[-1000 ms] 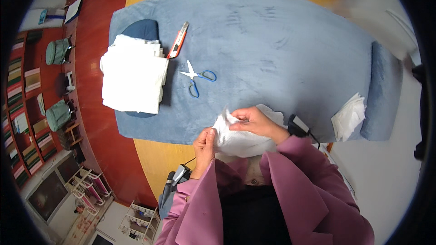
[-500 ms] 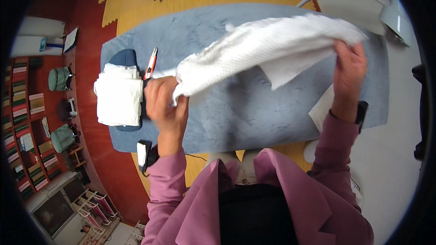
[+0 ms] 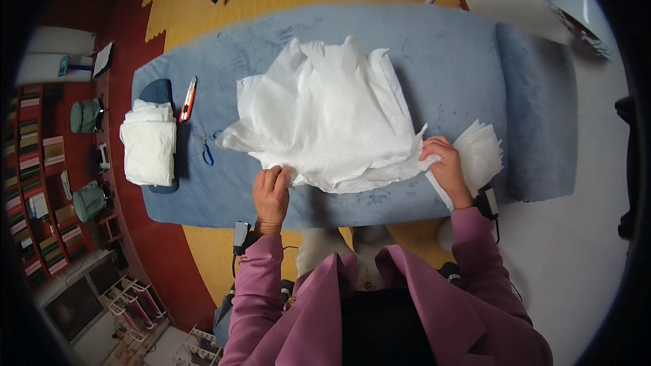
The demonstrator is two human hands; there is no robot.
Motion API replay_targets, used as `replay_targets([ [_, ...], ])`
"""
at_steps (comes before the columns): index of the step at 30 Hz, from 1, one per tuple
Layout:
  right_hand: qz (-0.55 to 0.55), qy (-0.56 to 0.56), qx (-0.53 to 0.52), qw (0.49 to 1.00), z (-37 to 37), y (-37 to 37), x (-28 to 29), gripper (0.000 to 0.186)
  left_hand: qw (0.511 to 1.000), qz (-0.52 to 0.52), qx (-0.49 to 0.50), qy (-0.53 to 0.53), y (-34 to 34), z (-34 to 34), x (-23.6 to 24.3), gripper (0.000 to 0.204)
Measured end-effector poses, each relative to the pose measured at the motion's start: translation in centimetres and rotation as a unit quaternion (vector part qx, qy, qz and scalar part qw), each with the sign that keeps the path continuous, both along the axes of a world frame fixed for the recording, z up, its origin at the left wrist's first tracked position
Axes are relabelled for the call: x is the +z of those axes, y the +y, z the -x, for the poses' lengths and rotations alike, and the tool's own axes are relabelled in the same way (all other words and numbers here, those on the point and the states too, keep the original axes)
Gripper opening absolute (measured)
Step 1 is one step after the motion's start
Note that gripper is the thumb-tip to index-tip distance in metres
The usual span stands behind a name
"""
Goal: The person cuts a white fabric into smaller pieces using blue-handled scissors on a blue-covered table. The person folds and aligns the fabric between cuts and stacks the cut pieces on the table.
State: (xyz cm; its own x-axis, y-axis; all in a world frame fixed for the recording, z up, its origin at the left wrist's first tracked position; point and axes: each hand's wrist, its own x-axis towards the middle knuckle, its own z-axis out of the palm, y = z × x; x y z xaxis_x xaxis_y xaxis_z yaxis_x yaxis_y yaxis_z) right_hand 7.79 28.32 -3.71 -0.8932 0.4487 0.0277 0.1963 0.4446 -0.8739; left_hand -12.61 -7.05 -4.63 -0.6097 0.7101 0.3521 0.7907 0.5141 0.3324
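A thin white sheet (image 3: 332,115) with a dimpled surface, like bubble wrap, lies crumpled and loosely spread over the blue padded table. My left hand (image 3: 271,196) is closed, pinching its near left edge. At the near right corner, my right hand (image 3: 445,165) grips the same sheet between thumb and fingers. Right beside that hand lies a fanned bundle of white sheeting (image 3: 479,154). Blue-handled scissors (image 3: 206,149) rest left of the sheet, partly hidden near its left corner. A red and white box cutter (image 3: 188,100) is farther left.
Folded white cloths (image 3: 149,152) sit on a dark blue pad (image 3: 158,91) at the table's (image 3: 447,47) left end. A blue bolster (image 3: 539,115) occupies its right end. A lamp (image 3: 580,10) hangs at the far right. Shelves (image 3: 30,163) stand along the left.
The sheet, held up and blurred in the air before, has come down onto the table. Both hands have moved nearer, the right one also leftward. The scissors and white bundle are now uncovered.
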Motion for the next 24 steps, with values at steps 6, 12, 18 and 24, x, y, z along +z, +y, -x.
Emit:
replay_targets([
  [6, -0.174, -0.202, 0.059, 0.962, -3.2, -3.6, -5.3, 0.016, 0.924, 0.34, -0.023, -0.176, -3.1, -4.8, -6.2, 0.021],
  [12, -0.204, -0.185, 0.073, 0.959, -2.3, -6.7, -3.6, 0.041, 0.962, 0.045, 0.246, -0.11, -3.2, -3.6, -5.0, 0.031],
  [18, -0.238, -0.223, 0.215, 0.921, -1.1, -8.7, -6.1, 0.064, 0.92, -0.026, 0.338, -0.196, -2.9, 2.2, -7.2, 0.031],
  [24, -0.191, -0.24, 0.212, 0.928, -1.9, -8.9, -6.4, 0.068, 0.812, -0.294, 0.314, -0.395, -6.4, 1.3, -4.8, 0.017],
])
